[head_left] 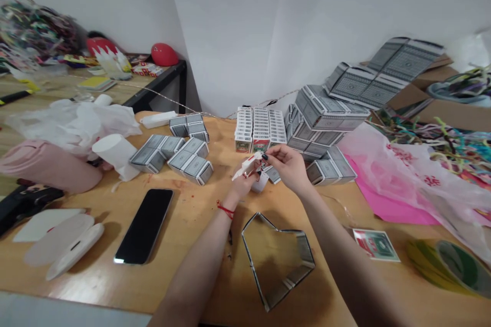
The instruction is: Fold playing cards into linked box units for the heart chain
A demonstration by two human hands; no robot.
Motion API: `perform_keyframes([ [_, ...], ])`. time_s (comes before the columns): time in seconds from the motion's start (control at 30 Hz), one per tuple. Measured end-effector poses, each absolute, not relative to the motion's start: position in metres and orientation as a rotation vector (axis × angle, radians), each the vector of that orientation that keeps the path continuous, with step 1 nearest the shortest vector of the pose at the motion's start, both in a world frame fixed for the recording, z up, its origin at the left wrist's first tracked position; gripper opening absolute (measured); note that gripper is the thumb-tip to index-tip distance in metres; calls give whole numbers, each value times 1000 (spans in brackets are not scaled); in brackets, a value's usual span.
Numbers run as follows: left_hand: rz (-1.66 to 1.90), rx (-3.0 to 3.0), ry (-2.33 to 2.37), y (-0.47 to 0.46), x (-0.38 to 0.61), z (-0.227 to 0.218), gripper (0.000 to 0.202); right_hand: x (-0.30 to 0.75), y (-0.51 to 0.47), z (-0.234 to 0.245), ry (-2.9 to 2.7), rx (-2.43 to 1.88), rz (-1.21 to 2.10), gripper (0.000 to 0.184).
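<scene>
My left hand [243,184], with a red string at its wrist, is closed around a small white and red tool [247,166] held over the wooden table [192,214]. My right hand [287,166] pinches the tool's front end with fingertips together. A small white roll [260,184] sits just under both hands. In front of my arms lies a heart-shaped frame [278,260] made of grey patterned strips. Behind the hands stand rows of small grey and white boxes [261,127].
A black phone [146,225] lies left of my left arm. Grey patterned boxes sit in groups [184,156] and in a stack [326,117]. White plastic pieces [61,240], a pink roll [46,166], a pink bag [402,179], a small card [376,244] and a tape roll [456,265] surround them.
</scene>
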State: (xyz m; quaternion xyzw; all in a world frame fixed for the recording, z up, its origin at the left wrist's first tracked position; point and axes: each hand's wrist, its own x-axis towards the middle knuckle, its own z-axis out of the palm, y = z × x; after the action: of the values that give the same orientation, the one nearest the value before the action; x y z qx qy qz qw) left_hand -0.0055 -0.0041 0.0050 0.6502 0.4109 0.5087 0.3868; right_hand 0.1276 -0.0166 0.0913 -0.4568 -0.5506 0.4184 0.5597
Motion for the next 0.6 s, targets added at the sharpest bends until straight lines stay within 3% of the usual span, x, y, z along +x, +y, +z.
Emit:
perform_keyframes([
  [0.33,1218,1251,966,-6,-10,15,27,122,-19,85,-1331,-1086,831,9],
  [0.47,1124,1371,1037,-8,-12,17,26,115,-20,91,-1696,-1286,523,10],
  [0.6,1009,1503,1210,-8,-14,12,12,107,-20,100,-2161,-1385,369,20],
])
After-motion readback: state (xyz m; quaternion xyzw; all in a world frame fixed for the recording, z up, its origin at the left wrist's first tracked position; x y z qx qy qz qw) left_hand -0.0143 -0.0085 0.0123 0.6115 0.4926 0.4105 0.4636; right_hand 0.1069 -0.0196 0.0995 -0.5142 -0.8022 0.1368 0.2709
